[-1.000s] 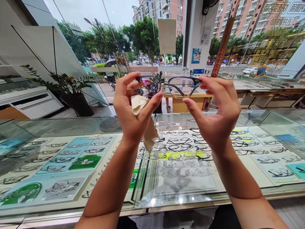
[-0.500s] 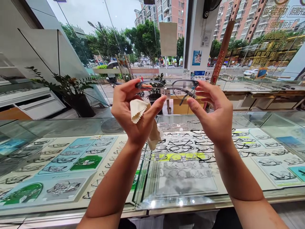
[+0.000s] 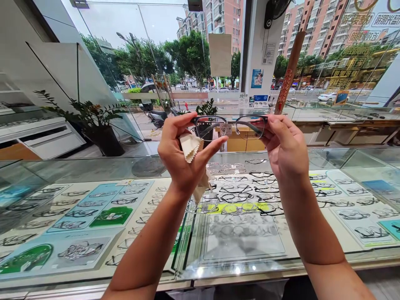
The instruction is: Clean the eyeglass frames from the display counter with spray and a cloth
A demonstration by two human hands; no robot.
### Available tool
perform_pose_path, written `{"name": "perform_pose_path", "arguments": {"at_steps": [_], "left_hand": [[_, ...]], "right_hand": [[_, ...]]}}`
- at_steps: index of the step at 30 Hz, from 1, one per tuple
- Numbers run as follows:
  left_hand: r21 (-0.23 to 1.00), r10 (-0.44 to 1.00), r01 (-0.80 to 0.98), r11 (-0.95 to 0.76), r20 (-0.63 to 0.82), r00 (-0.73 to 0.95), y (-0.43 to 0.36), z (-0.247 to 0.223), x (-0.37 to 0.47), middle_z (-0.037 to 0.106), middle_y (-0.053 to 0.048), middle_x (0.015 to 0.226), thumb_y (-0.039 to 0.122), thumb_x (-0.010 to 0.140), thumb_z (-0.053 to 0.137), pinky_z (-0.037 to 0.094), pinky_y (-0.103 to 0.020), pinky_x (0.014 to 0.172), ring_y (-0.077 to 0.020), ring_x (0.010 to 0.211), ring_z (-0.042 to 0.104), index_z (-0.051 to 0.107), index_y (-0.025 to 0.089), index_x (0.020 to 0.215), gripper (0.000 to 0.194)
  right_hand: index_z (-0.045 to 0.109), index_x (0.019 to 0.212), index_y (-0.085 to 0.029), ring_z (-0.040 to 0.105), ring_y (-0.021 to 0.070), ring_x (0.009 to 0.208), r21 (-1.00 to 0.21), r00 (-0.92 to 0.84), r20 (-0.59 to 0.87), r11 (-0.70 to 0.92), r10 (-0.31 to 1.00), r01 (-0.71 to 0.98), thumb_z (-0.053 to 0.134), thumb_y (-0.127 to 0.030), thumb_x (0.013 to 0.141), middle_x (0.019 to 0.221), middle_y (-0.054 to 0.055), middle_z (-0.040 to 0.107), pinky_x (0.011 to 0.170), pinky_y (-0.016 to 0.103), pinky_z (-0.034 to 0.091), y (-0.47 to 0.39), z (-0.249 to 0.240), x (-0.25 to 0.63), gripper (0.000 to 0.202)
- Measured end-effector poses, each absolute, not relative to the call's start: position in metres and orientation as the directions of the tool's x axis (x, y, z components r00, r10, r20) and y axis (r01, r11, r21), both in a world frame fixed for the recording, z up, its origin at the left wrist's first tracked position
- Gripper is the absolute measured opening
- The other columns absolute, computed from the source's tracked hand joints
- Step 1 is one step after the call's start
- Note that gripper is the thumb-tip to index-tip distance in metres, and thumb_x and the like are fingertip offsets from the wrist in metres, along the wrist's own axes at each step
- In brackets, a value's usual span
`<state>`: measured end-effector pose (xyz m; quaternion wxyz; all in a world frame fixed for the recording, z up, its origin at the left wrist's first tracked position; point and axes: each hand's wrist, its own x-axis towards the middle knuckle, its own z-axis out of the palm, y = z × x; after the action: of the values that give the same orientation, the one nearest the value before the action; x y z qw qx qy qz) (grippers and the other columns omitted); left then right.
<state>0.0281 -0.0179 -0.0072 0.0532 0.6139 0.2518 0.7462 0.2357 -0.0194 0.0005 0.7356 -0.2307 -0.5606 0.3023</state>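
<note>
A pair of eyeglasses (image 3: 231, 123) with dark upper rims and clear lenses is held up level above the glass counter. My left hand (image 3: 183, 150) grips the frame's left end between its fingers, thumb stretched out below the lens. Tucked in that same palm is a cream cleaning cloth (image 3: 191, 146) with zigzag edges, its lower part hanging behind the wrist. With thumb and fingers, my right hand (image 3: 287, 143) pinches the right end of the frame. Both temples point away behind the lenses, partly hidden.
Below my arms stretches a glass display counter (image 3: 193, 271) with many eyeglasses (image 3: 236, 187) laid in rows inside. A potted plant (image 3: 104, 135) stands beyond it at left. Past that are a wooden cabinet (image 3: 240, 144), a tall window and the street.
The eyeglasses have shifted slightly right and down with both hands. My right thumb has moved up from below the lens onto the frame's right end, and the glasses are now more level.
</note>
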Motion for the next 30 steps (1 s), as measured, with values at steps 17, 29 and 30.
{"name": "perform_pose_path", "arguments": {"at_steps": [17, 29, 30], "left_hand": [[0.57, 0.535, 0.062, -0.819, 0.798, -0.276, -0.016, -0.003, 0.035, 0.075, -0.008, 0.115, 0.06, 0.068, 0.097, 0.06, -0.045, 0.094, -0.0312, 0.116, 0.072, 0.069, 0.029, 0.116, 0.064], [0.9, 0.909, -0.275, -0.339, 0.389, 0.151, -0.007, -0.008, 0.036, 0.077, -0.01, 0.104, 0.078, 0.079, 0.079, 0.033, -0.028, 0.047, -0.0119, 0.061, 0.053, 0.076, 0.022, 0.11, 0.064], [0.914, 0.913, -0.269, -0.303, 0.359, 0.192, -0.008, -0.008, 0.037, 0.077, -0.01, 0.101, 0.079, 0.079, 0.077, 0.032, -0.029, 0.048, -0.0122, 0.06, 0.052, 0.076, 0.022, 0.11, 0.066]], "right_hand": [[0.076, 0.097, -0.028, 0.08, 0.0267, 0.109, -0.714, 0.104, 0.646, 0.647, 0.756, -0.267, 0.069, -0.055, 0.093, 0.108, 0.004, 0.084, 0.094, 0.045, 0.067, -0.016, -0.001, 0.236, 0.028], [0.083, 0.107, -0.035, 0.07, 0.0279, 0.131, -0.501, 0.001, 0.865, 0.864, 0.502, 0.054, 0.08, -0.048, 0.091, 0.13, 0.002, 0.079, 0.113, 0.053, 0.057, -0.017, -0.006, 0.217, 0.021], [0.084, 0.105, -0.035, 0.071, 0.0283, 0.13, -0.492, 0.01, 0.87, 0.868, 0.493, 0.058, 0.081, -0.047, 0.09, 0.128, 0.002, 0.08, 0.115, 0.054, 0.056, -0.016, -0.006, 0.218, 0.019]]}}
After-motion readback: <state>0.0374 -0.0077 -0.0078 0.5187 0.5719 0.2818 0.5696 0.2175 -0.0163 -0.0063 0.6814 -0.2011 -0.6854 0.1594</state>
